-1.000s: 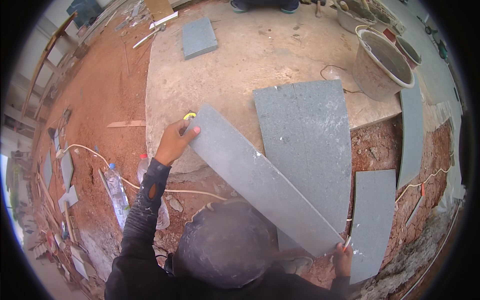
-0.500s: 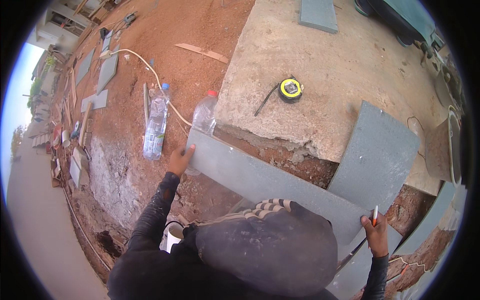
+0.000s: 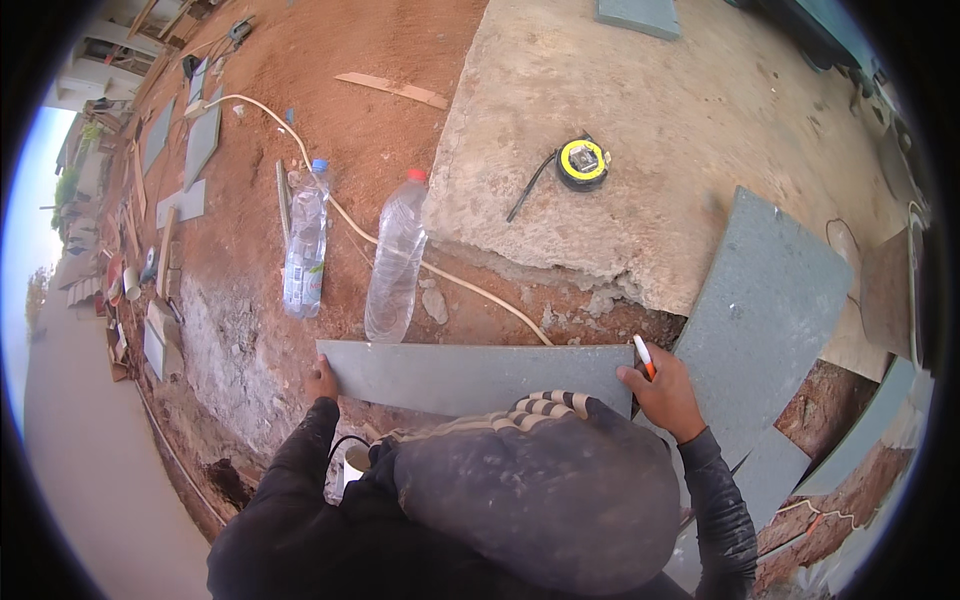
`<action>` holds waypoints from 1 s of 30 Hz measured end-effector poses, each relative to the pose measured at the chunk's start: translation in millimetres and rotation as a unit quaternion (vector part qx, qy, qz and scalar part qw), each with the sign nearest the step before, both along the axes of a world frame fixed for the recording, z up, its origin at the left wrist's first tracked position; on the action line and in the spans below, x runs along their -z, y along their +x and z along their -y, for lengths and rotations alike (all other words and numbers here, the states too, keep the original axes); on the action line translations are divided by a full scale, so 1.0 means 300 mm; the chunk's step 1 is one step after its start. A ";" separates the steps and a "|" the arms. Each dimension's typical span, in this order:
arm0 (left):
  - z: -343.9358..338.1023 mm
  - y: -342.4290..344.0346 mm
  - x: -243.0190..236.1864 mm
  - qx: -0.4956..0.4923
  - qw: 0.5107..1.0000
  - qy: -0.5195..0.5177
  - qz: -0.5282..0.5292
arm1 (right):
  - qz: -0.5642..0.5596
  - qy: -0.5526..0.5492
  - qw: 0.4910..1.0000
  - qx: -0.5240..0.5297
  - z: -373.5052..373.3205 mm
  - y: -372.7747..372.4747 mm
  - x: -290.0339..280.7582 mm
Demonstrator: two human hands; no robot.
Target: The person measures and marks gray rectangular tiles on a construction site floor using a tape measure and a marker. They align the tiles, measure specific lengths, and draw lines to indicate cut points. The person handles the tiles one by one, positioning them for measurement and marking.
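Observation:
A long grey stone tile (image 3: pixel 480 375) lies crosswise in front of my knee, held at both ends. My left hand (image 3: pixel 320 382) is closed on its left end. At its right end my right hand (image 3: pixel 668 392) grips the edge with the thumb on top, and also holds a white and orange marker (image 3: pixel 646 356) pointing up. Just beyond the tile stand or lie two clear plastic bottles: a red-capped bottle (image 3: pixel 396 260) close to its far edge and a blue-capped bottle (image 3: pixel 305 245) to the left. A wider grey slab (image 3: pixel 765 300) lies right of my right hand.
A yellow and black tape measure (image 3: pixel 582 163) rests on the concrete slab (image 3: pixel 530 90), beside a broken edge. A pale cable (image 3: pixel 470 285) crosses the red soil. More grey tiles (image 3: pixel 203 140) lie far left; a bucket (image 3: pixel 890 285) stands at right. Another person's dark-clad leg (image 3: pixel 790 30) shows far right.
The long tile has turned level and moved left, nearer my body, uncovering the red-capped bottle and cable. My right hand has moved left and up with it; my left hand moved slightly left and down.

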State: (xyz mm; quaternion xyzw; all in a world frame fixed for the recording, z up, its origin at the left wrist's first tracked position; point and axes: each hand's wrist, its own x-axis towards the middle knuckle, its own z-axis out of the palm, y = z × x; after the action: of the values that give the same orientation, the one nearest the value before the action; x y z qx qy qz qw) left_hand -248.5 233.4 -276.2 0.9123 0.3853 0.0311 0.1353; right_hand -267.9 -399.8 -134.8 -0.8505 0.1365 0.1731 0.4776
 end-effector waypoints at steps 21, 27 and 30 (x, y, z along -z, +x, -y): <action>0.160 0.048 -0.369 -0.096 0.786 -0.610 -0.022 | 0.151 -0.032 0.988 0.008 0.094 0.460 -0.305; 0.288 0.198 -0.479 -0.009 0.611 -0.792 0.015 | 0.155 0.100 0.972 0.143 0.352 0.624 -0.537; 0.484 0.252 -0.532 -0.024 0.545 -0.832 0.100 | 0.178 0.247 0.943 0.136 0.499 0.674 -0.603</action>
State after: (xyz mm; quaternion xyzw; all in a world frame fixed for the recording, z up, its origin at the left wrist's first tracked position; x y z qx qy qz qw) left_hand -173.0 88.2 -116.5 0.3727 0.2442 -0.2088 0.8706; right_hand -65.7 -549.4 46.2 -0.6960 0.1168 -0.0192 0.7082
